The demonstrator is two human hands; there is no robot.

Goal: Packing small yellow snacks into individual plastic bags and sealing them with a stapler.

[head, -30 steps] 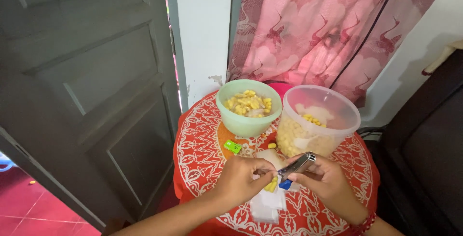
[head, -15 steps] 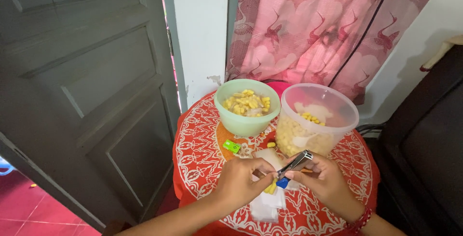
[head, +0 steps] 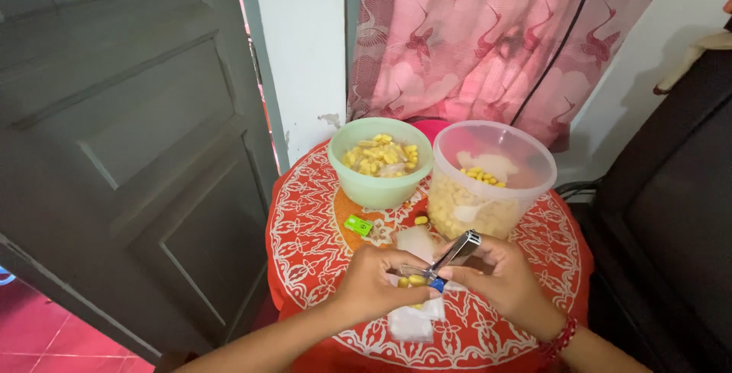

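Near the front edge of the round bench (head: 305, 213), draped in a red and white patterned cloth, the left hand (head: 377, 281) pinches a small plastic packet of yellow pieces (head: 415, 280) in its fingers. Just right of it, the right hand (head: 499, 274) grips a silver stapler (head: 455, 253) whose tip meets the packet. Beneath both lie white packets (head: 412, 320). Farther off stand a green bowl (head: 380, 182) and, right of it, a clear tub (head: 492, 190), both holding yellow pieces.

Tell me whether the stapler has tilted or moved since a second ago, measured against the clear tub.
Yes. The stapler in the right hand now tilts more steeply, and its top end sits nearer the clear tub, overlapping the tub's base.
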